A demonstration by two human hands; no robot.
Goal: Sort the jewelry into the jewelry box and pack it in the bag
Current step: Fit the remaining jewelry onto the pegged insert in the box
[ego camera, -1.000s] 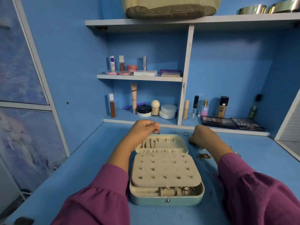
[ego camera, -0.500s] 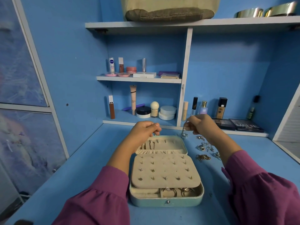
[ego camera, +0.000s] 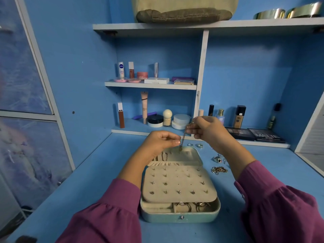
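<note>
Blue tabletop point(ego camera: 98, 186), open jewelry box point(ego camera: 180, 214) mid: right hand point(ego camera: 208, 132) pinches dangling chain point(ego camera: 183, 139), left hand point(ego camera: 157, 142) pinches its lower end; lower slowly onto lid hooks, keep taut.

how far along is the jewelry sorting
Partly done. Studs already sit in the earring panel and rings in the jewelry box front slots. In hand: the right hand pinches a thin chain over the open lid, the left hand beside it. Left: loose rings and a gold chain on the desk, then the bag on the top shelf.
</note>
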